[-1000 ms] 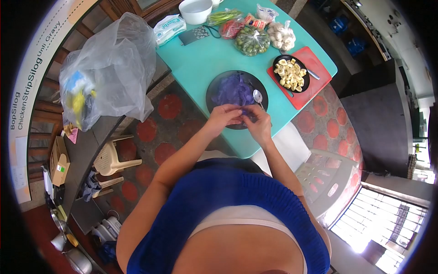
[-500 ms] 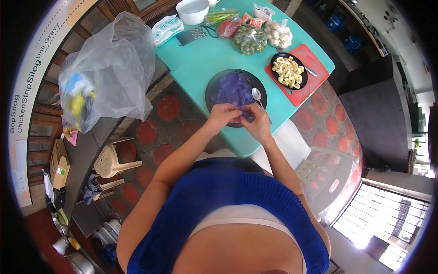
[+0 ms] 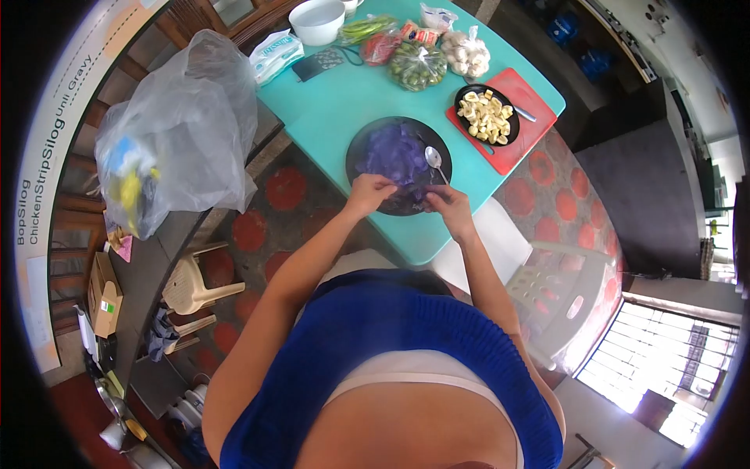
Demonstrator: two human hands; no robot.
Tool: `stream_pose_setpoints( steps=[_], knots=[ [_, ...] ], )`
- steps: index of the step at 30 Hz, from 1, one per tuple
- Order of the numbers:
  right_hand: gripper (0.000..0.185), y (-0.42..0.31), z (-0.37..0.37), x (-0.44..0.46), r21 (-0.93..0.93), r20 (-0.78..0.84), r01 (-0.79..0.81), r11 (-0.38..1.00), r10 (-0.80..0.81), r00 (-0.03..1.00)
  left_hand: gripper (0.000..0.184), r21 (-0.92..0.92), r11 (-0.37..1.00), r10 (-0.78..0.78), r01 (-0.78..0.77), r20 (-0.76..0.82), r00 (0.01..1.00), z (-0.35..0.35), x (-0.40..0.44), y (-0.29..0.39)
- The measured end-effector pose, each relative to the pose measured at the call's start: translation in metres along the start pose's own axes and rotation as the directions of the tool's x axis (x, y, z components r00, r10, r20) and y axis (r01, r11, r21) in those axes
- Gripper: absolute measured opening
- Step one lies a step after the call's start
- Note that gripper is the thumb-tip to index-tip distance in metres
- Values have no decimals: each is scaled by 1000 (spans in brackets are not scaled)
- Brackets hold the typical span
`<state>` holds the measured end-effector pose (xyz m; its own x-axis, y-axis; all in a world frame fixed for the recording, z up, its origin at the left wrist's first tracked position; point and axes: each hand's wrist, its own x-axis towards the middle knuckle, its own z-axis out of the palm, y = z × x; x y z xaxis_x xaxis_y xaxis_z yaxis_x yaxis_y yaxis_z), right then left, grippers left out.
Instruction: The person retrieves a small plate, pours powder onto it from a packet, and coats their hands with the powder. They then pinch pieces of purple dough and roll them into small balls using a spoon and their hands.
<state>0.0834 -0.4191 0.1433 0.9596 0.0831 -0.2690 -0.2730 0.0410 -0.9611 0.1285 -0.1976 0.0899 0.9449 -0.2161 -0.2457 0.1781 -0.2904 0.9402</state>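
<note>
A black round plate [image 3: 362, 143] lies near the table's close edge, holding a crumpled, see-through purple plastic bag [image 3: 394, 152]. What the bag contains cannot be made out. My left hand [image 3: 369, 194] is over the plate's near left rim, thumb and fingers pinched on the bag's near edge. Across from it, my right hand [image 3: 451, 209] pinches the bag at the plate's near right rim. A small gap separates the two hands, with dark purple film between them. Beside my right fingers, a metal spoon [image 3: 433, 159] rests on the plate, its handle toward me.
On the turquoise table [image 3: 324, 109], a red cutting board [image 3: 539, 102] bears a black dish of pale cut pieces [image 3: 486, 117] and a knife [image 3: 525, 114]. Bagged vegetables [image 3: 418, 66], a white bowl [image 3: 318, 22] and a wipes pack [image 3: 276, 57] stand farther back. A white chair [image 3: 484, 242] touches the near right side.
My hands were together at the plate's near rim and have moved apart, left hand leftward and right hand rightward. The view has shifted slightly.
</note>
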Motion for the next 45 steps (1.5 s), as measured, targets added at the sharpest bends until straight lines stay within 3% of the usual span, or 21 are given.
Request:
stream_pose_setpoints(
  steps=[1, 3, 4, 6, 13, 16, 19, 21, 22, 23, 24, 26, 28, 30, 32, 37, 39, 40, 42, 43, 45],
  knots=[
    [21, 5, -2, 0, 1, -6, 0, 1000, 0, 1000, 12, 1, 1000, 1, -1, 6, 1000, 2, 5, -8],
    [24, 14, -5, 0, 220, 11, -84, 972, 84, 996, 8, 464, 855, 273, -231, -26, 962, 6, 13, -24],
    [24, 18, -6, 0, 221, 4, -83, 972, 84, 996, 8, 462, 855, 275, -235, -19, 961, 8, 15, -31],
    [26, 19, -4, -1, 315, 37, -85, 945, 77, 996, 10, 742, 612, 426, -273, -19, 904, 9, 15, -36],
    [26, 13, -7, -4, 462, 110, -164, 871, 127, 986, 8, 696, 705, 142, -134, 47, 989, -1, 17, -30],
    [25, 14, -4, 0, 612, 198, -242, 753, 151, 969, 9, 706, 695, 214, -140, -17, 977, -8, 15, -27],
    [23, 13, 0, 6, 690, 208, -232, 685, 119, 971, 10, 698, 664, 483, -268, -127, 867, -9, 12, -6],
    [25, 10, 5, 10, 604, 208, -204, 771, 94, 974, 15, 318, 923, 257, -216, -92, 962, -7, 10, 6],
    [25, 4, 9, 10, 600, 216, -206, 773, 92, 972, 15, 319, 923, 259, -215, -101, 961, -3, 12, 5],
    [24, -1, 13, 9, 505, 167, -153, 849, 78, 983, 17, 46, 993, 108, -105, -67, 992, 1, 13, 5],
    [24, -10, 19, 7, 401, 120, -100, 911, 56, 991, 19, -223, 974, -29, 30, 7, 1000, 4, 10, 11],
    [23, -19, 25, 9, 209, 96, 11, 978, -32, 995, 22, -312, 943, -93, 117, 90, 992, 5, 4, 22],
    [22, -22, 32, 9, 7, 87, 125, 992, -125, 988, 33, -763, 553, -168, 335, 292, 942, 6, 0, 31],
    [21, -24, 46, 9, -175, 144, 360, 917, -337, 930, 52, -792, 486, -105, 368, 365, 925, 9, -5, 36],
    [24, -47, 61, -6, -371, 183, 461, 806, -423, 888, 71, -883, 23, 324, 468, 449, 833, 13, -7, 39],
    [25, -72, 65, 0, -413, 177, 604, 682, -590, 788, 89, -945, 109, 382, 309, 327, 864, 13, -13, 65],
    [45, -88, 59, 12, -519, 169, 642, 564, -668, 725, 85, -708, -254, 703, 659, 332, 628, 15, -8, 66],
    [45, -88, 62, 17, -521, 168, 641, 563, -669, 724, 85, -707, -253, 704, 660, 333, 627, 16, -11, 73],
    [56, -81, 72, 26, -710, 333, 663, 239, -715, 614, 86, -759, -298, 585, 579, 334, 739, 19, -21, 90],
    [63, -79, 79, 22, -714, 390, 666, 214, -669, 633, 86, -759, -292, 588, 582, 338, 735, 21, -24, 91],
    [63, -80, 101, 7, -619, 410, 735, 276, -684, 603, 90, -910, 242, 235, 336, 391, 890, 26, -25, 90]
  ],
)
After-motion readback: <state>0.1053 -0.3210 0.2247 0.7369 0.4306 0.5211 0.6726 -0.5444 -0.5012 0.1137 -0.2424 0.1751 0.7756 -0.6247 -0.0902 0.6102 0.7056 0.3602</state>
